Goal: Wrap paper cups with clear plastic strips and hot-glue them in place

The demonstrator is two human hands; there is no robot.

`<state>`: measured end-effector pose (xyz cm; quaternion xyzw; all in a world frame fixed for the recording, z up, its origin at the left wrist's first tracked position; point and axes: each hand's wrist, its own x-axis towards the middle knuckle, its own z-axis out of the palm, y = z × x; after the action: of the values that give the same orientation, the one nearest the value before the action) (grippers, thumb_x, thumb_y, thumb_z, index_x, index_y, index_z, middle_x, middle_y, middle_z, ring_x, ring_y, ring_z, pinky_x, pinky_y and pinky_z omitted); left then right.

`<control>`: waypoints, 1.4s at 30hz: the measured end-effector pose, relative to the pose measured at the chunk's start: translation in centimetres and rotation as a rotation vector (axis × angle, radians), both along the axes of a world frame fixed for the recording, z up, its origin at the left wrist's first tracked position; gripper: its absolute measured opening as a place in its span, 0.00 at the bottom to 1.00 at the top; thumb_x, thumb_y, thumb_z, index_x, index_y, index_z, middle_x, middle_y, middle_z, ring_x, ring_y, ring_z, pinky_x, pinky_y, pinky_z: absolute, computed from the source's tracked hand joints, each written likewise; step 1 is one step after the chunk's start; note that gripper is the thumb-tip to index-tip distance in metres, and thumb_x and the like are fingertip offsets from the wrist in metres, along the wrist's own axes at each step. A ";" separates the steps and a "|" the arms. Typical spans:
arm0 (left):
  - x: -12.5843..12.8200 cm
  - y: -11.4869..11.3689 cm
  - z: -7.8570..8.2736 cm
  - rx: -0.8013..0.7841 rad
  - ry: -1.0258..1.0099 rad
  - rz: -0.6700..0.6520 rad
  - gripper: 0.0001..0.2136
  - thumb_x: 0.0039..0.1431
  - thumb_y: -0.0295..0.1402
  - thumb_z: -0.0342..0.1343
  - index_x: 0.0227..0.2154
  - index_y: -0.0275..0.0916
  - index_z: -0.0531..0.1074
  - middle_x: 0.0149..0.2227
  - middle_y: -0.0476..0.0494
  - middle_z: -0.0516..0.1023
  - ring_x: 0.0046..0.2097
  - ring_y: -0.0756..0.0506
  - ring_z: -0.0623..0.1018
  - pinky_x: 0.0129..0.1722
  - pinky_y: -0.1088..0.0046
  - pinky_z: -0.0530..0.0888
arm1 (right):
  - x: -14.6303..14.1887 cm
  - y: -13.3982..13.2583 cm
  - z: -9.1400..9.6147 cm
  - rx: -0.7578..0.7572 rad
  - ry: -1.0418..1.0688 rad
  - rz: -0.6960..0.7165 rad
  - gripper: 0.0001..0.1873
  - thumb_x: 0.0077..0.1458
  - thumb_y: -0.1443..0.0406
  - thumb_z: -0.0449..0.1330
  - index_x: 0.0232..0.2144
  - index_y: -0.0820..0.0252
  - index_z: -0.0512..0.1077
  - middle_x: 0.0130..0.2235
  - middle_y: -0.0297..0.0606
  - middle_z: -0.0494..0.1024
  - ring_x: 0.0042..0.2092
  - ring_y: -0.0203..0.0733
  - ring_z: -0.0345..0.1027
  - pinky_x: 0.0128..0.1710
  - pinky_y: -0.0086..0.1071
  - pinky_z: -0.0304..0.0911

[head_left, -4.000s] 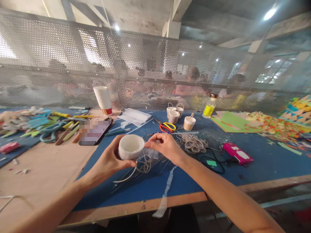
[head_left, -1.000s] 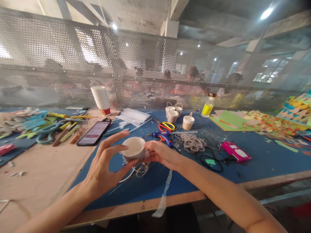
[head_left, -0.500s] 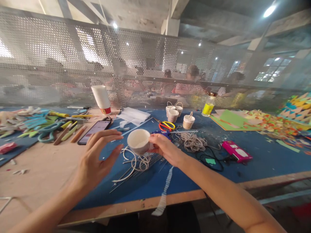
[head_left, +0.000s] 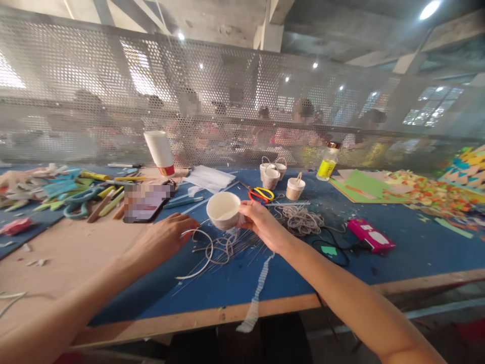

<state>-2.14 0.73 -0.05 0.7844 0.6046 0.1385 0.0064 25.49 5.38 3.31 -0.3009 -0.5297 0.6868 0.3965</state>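
Note:
My right hand (head_left: 259,220) pinches the right side of a small white paper cup (head_left: 224,211), tilted so its open mouth faces me. To the cup's left, my left hand (head_left: 172,233) reaches down with its fingers curled together at the end of a white cord (head_left: 210,255). That cord lies in loose loops on the table; the left thumb is mostly hidden. Thin wires (head_left: 242,247) lie under the cup and cord. Right of the cup is a tangled bundle of grey string (head_left: 305,221).
Beyond the cup lie scissors (head_left: 261,194), small handled buckets (head_left: 295,189) and white paper sheets (head_left: 209,179). A paper cup stack (head_left: 159,151), a phone (head_left: 147,205) and a glue bottle (head_left: 327,164) stand around. A pink device (head_left: 370,235) sits right; a perforated screen (head_left: 227,101) rises behind.
My left hand has moved from beside the cup down onto the cord, its fingers closing. The cup in my right hand has shifted slightly up and right.

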 end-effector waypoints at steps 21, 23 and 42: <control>-1.6 0.9 2.7 -0.076 -0.253 0.186 0.14 0.58 0.39 0.55 0.43 0.43 0.80 0.34 0.46 0.84 0.34 0.43 0.80 0.38 0.67 0.74 | 0.0 0.5 -0.1 -0.018 0.032 -0.027 0.20 0.46 0.54 0.68 0.38 0.57 0.70 0.36 0.33 0.74 0.40 0.41 0.69 0.44 0.38 0.67; -0.4 0.5 3.1 -0.014 -0.317 0.192 0.14 0.60 0.42 0.57 0.42 0.43 0.80 0.37 0.46 0.84 0.36 0.43 0.80 0.40 0.65 0.76 | 0.0 0.5 -0.2 -0.015 0.044 -0.023 0.20 0.47 0.54 0.68 0.38 0.57 0.70 0.36 0.33 0.74 0.40 0.40 0.69 0.44 0.37 0.68; 7.2 -2.7 2.4 0.461 -0.609 -0.103 0.12 0.60 0.35 0.62 0.46 0.45 0.72 0.47 0.44 0.77 0.49 0.40 0.78 0.53 0.54 0.76 | 0.2 1.4 -0.2 0.003 0.191 -0.135 0.16 0.46 0.54 0.68 0.33 0.56 0.72 0.34 0.32 0.73 0.37 0.38 0.67 0.41 0.34 0.68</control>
<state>5.04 -2.01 2.32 0.7173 0.4879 0.4971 0.0162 25.67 6.74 3.06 -0.2687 -0.4691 0.6833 0.4908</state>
